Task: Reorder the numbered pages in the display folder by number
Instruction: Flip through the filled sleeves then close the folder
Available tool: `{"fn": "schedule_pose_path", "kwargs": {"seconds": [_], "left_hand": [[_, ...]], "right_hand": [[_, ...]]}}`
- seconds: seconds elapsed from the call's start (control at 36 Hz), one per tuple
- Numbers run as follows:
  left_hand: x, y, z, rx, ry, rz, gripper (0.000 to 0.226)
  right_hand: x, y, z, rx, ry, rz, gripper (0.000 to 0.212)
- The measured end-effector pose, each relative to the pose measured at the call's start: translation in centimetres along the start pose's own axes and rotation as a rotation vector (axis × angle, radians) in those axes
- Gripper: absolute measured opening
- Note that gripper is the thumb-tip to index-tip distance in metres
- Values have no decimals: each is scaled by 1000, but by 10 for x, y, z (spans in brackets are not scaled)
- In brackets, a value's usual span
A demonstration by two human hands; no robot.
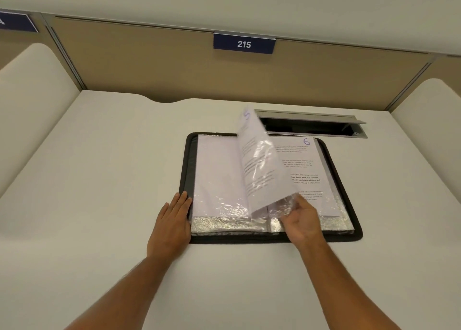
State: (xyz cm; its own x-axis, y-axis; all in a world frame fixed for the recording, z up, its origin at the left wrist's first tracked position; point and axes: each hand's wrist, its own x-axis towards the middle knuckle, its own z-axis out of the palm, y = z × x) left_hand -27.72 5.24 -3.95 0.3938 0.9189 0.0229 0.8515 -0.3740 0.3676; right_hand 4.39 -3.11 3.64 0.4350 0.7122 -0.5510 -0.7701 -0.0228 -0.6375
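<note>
Black-edged display folder [270,238] lies open at frame centre on the white desk [99,180]; left hand [172,222] rests flat, fingers straight and together, on its left edge, probably to stop it sliding. Right hand [300,220] pinches the bottom corner of a clear plastic sleeve [259,165], raised mid-turn, likely to check numbers; the page marked 6 [305,170] lies beneath. Grey cable slot [311,125] sits just beyond, obstructing nothing.

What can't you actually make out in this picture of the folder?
Head view only:
- Number on the lifted sleeve: motion-blurred, unreadable.
- Printed text on the page marked 6: too small.
- Left page's number: none visible, glare on plastic.
- Right hand fingertips: hidden behind the sleeve.
- Desk slot contents: dark.
</note>
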Motion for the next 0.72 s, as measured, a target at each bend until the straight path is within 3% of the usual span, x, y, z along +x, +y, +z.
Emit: {"fn": "schedule_pose_path", "kwargs": {"seconds": [0.06,0.14,0.25,0.36,0.42,0.5,0.56,0.64,0.72], "left_hand": [[0,1,0,-5,9,-1,68],[-1,2,-1,-9,11,-4,68],[-1,1,-1,-8,13,-6,68],[-1,2,-1,-12,15,-7,68],[-1,4,-2,-16,15,-7,69],[-1,4,-3,-11,10,-8,71],[-1,4,-3,-10,10,-10,71],[-1,4,-2,-9,12,-7,70],[-1,4,-2,-7,10,-8,70]], "right_hand": [[-2,-12,-11,49,95,-28,49],[-3,-25,-27,101,270,-61,19],[-5,-40,-40,179,450,-180,26],[-5,-47,-51,158,625,-291,48],[-4,-49,-53,44,755,-358,53],[-4,-48,-46,-207,895,-570,31],[-6,-44,-42,-518,955,-710,23],[-3,-27,-33,-818,863,-830,27],[-11,-1,-4,-955,539,-833,17]]}}
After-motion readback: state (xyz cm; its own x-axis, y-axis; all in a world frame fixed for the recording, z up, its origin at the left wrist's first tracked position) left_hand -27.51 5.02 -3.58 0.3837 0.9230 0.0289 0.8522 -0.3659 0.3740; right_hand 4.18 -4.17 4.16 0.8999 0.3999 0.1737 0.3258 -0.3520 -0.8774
